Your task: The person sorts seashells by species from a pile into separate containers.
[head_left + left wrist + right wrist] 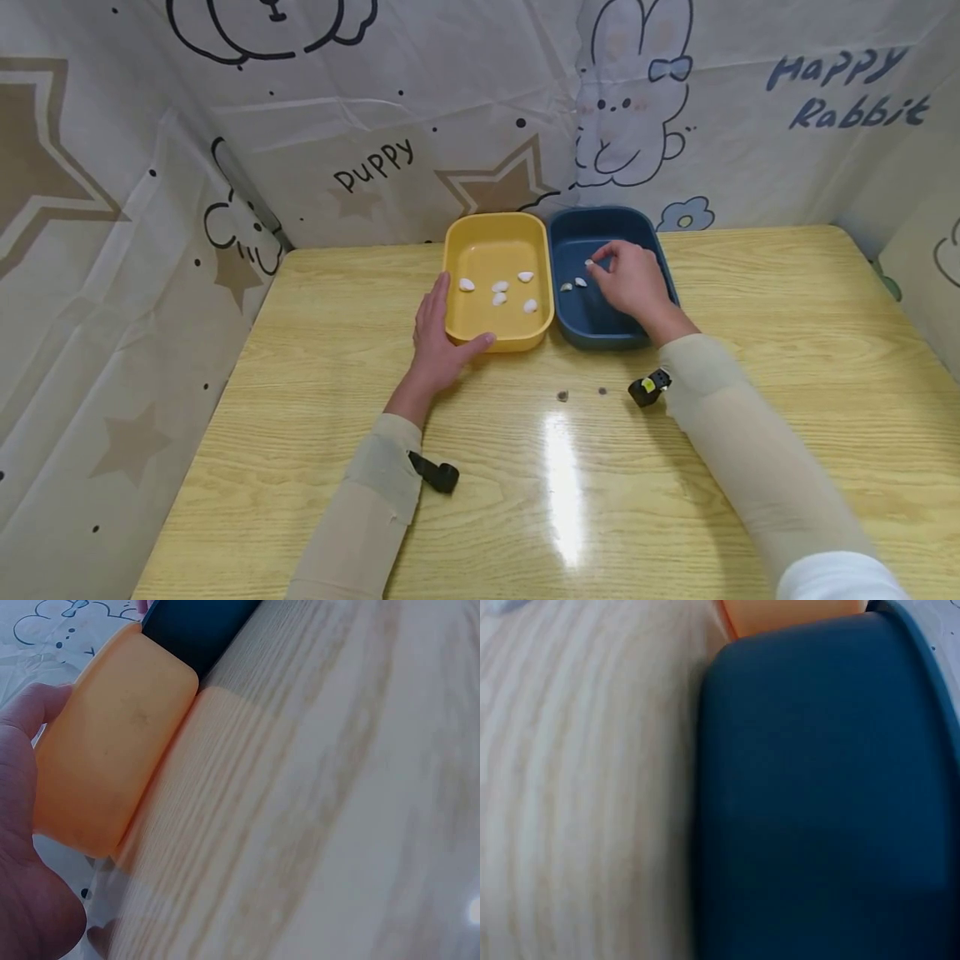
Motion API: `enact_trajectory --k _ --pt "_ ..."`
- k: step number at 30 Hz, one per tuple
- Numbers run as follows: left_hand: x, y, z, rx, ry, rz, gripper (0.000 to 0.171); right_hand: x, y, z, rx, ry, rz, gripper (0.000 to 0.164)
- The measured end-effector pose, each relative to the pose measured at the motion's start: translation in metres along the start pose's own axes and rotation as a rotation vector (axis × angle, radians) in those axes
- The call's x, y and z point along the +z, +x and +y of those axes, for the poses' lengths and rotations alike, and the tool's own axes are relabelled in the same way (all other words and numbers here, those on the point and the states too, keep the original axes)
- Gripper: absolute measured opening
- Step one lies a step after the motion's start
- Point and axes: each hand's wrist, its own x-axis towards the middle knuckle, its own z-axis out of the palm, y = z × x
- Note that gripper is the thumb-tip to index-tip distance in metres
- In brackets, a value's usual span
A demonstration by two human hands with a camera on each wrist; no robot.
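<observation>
My left hand (437, 337) lies at the near left corner of a yellow bin (498, 343). Its fingers stretch along the bin's outer left side, and the thumb rests at the front rim. Several white shell-like pieces (500, 287) are spread over the yellow bin's floor. Inside the blue bin (600, 340), right beside it, my right hand (633, 279) pinches a small pale shell-like piece (589, 263) between thumb and fingertips. Two similar small pieces (581, 282) lie in that bin, left of the hand. The right wrist view shows only the blue bin's outer wall (825, 787).
On the wooden table (300, 400), in front of the blue bin, lie a small brown piece (562, 396) and a smaller dark one (602, 391). A printed cloth (480, 100) hangs close behind both bins. Each wrist carries a black camera (437, 475).
</observation>
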Motion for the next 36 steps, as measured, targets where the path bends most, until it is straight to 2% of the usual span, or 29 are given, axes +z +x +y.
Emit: enact_trajectory --k 13,21,29,36 --pt "0.0 0.002 -0.001 0.011 0.002 0.003 0.112 0.006 0.001 0.004 0.023 0.008 0.022 0.023" --pt "0.001 0.002 -0.003 0.019 0.005 0.005 0.112 -0.003 -0.006 -0.002 -0.026 0.036 0.08 0.024" --pt "0.0 0.001 -0.001 0.018 -0.005 0.009 0.112 -0.026 -0.041 -0.011 -0.12 0.062 0.051 0.025" --pt "0.001 0.0 -0.001 0.002 -0.015 0.001 0.112 -0.026 -0.084 -0.008 -0.181 0.075 -0.014 0.026"
